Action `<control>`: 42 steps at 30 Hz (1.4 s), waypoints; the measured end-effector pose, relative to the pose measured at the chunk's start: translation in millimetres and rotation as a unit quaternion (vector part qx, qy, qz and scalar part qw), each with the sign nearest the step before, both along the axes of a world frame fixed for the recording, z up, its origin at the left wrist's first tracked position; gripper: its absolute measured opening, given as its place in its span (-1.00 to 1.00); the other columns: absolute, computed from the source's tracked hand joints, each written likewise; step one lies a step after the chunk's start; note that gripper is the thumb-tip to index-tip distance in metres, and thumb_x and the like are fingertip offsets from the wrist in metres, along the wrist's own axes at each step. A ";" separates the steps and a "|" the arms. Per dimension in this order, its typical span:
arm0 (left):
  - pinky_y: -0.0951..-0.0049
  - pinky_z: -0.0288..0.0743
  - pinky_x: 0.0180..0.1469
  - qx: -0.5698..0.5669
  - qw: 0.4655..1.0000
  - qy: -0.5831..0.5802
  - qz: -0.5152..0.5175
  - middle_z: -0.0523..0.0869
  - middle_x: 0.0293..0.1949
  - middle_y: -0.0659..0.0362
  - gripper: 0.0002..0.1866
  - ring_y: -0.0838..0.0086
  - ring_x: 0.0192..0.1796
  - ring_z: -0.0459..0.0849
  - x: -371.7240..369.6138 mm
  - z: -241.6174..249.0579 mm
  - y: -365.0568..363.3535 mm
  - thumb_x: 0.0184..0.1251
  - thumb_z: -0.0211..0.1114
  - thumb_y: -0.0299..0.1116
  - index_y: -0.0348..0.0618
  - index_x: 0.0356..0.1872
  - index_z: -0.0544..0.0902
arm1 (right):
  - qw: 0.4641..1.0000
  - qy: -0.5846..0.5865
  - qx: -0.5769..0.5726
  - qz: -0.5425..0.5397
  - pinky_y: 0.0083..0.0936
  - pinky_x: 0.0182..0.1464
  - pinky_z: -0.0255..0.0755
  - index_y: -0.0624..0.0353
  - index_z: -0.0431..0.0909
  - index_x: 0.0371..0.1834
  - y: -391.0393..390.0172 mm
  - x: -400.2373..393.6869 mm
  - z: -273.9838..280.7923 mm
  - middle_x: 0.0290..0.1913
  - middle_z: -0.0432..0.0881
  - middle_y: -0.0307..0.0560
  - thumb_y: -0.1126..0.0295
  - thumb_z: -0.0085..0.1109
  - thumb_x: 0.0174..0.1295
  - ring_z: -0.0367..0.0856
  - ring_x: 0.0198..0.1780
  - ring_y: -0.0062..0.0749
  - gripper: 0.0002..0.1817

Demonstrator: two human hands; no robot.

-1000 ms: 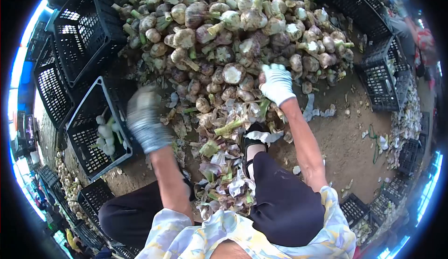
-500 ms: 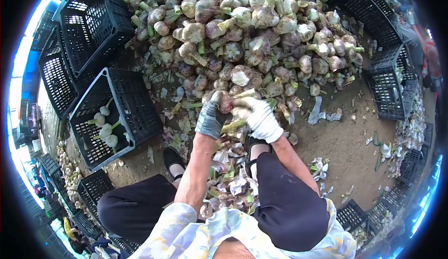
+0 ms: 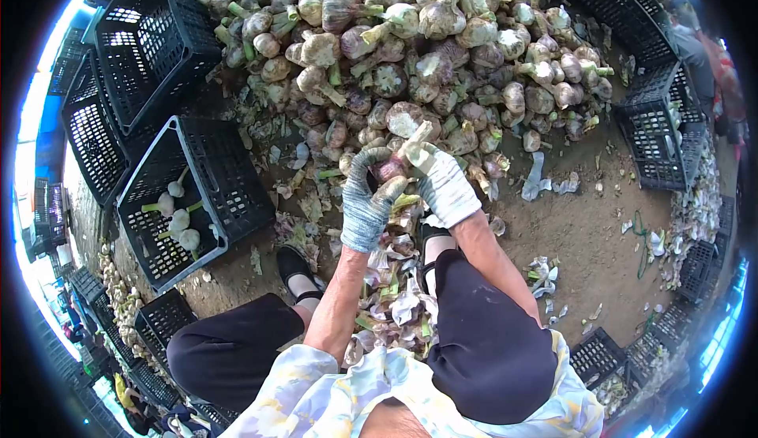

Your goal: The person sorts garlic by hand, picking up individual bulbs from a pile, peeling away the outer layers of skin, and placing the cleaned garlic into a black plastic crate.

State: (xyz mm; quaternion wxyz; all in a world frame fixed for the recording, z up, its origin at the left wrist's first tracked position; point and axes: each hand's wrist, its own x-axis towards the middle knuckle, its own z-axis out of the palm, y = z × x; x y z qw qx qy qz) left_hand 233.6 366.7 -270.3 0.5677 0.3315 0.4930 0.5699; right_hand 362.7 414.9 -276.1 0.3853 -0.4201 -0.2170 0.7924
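A purplish garlic bulb (image 3: 390, 169) with a thick pale stem is held between my two gloved hands, its stem pointing up and to the right. My left hand (image 3: 366, 197), in a dirty grey knit glove, curls its fingers and thumb around the bulb. My right hand (image 3: 444, 187), in a whiter glove, is closed at the base of the stem; its fingertips are partly hidden. Just beyond both hands rises a large heap of untrimmed garlic (image 3: 410, 67). Below them, peeled skins (image 3: 399, 304) lie between my feet.
A black plastic crate (image 3: 229, 177) at left holds several cleaned white garlic bulbs (image 3: 180, 219). More black crates stand at upper left (image 3: 146, 43) and at right (image 3: 663, 134). Scattered skins and a green cord (image 3: 641, 245) lie on the dirt floor. Another person (image 3: 722, 83) shows at far right.
My left hand has turned so its thumb side and palm show more around the bulb. The garlic's stem has swung from pointing right to pointing up and right.
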 end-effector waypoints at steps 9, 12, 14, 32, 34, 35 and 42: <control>0.44 0.37 0.12 0.023 0.997 0.046 0.059 0.51 -0.02 0.13 -0.56 0.43 0.03 0.49 9.2 0.0 -6.1 -0.01 0.35 -0.49 -0.24 -0.03 0.47 | 0.999 -0.027 0.005 -0.028 -0.62 -0.16 0.40 0.22 0.58 -0.18 -6.2 -8.4 -24.0 -0.26 0.60 -0.24 0.38 0.16 0.14 0.50 -0.24 -0.62 -0.79; 0.50 0.42 0.04 -0.012 0.997 -0.001 0.082 0.58 -0.15 0.17 -0.58 0.50 -0.10 0.54 11.9 -4.9 -8.1 0.02 0.30 -0.47 -0.25 -0.03 0.48 | 0.995 -0.097 0.038 0.001 -0.61 -0.21 0.42 0.25 0.60 -0.26 -12.2 0.7 -20.7 -0.34 0.61 -0.24 0.41 0.17 0.12 0.51 -0.30 -0.60 -0.83; 0.48 0.44 0.01 -0.021 0.995 -0.031 0.092 0.58 -0.16 0.17 -0.60 0.51 -0.10 0.53 11.1 -5.1 -9.3 0.04 0.30 -0.46 -0.26 -0.04 0.48 | 0.999 -0.026 0.027 -0.025 -0.60 -0.24 0.44 0.27 0.59 -0.25 -15.0 2.8 -11.2 -0.33 0.61 -0.21 0.42 0.17 0.12 0.52 -0.28 -0.59 -0.82; 0.43 0.17 -0.86 -0.357 0.847 -0.393 0.027 0.59 -0.55 0.07 -0.46 0.28 -0.65 0.52 -34.4 -41.7 10.5 0.20 -0.06 0.25 -0.08 -0.31 0.49 | 0.673 -0.488 0.547 0.100 -0.49 0.05 0.35 0.27 0.52 -0.10 -8.4 -2.0 -57.4 -0.11 0.57 -0.08 0.61 0.02 0.01 0.48 -0.02 -0.44 -0.67; 0.46 0.22 -0.85 -0.384 0.851 -0.357 -0.008 0.59 -0.56 0.05 -0.45 0.26 -0.66 0.52 -40.4 -44.8 14.8 0.19 -0.07 0.27 -0.06 -0.30 0.49 | 0.890 -0.287 0.340 0.095 -0.50 -0.09 0.41 0.26 0.48 -0.11 -9.2 -4.0 -41.0 -0.22 0.58 0.01 0.56 0.13 0.01 0.54 -0.17 -0.35 -0.69; 0.48 0.26 -0.84 -0.358 0.877 -0.317 0.052 0.60 -0.57 0.07 -0.43 0.27 -0.64 0.53 -34.3 -25.3 15.2 0.19 -0.10 0.28 -0.06 -0.30 0.52 | 0.968 -0.117 0.202 0.089 -0.55 -0.06 0.42 0.24 0.43 0.04 -12.6 1.3 -27.8 -0.15 0.59 -0.06 0.56 0.18 0.01 0.53 -0.14 -0.47 -0.56; 0.59 0.45 -0.17 0.159 0.866 0.453 0.135 0.51 -0.28 0.20 -0.48 0.51 -0.23 0.50 -0.3 15.4 10.0 0.13 0.33 -0.23 -0.26 0.06 0.41 | 0.999 0.051 0.020 0.002 -0.59 -0.20 0.46 0.25 0.56 -0.22 -6.3 2.5 3.5 -0.35 0.62 -0.19 0.45 0.23 0.06 0.56 -0.31 -0.55 -0.79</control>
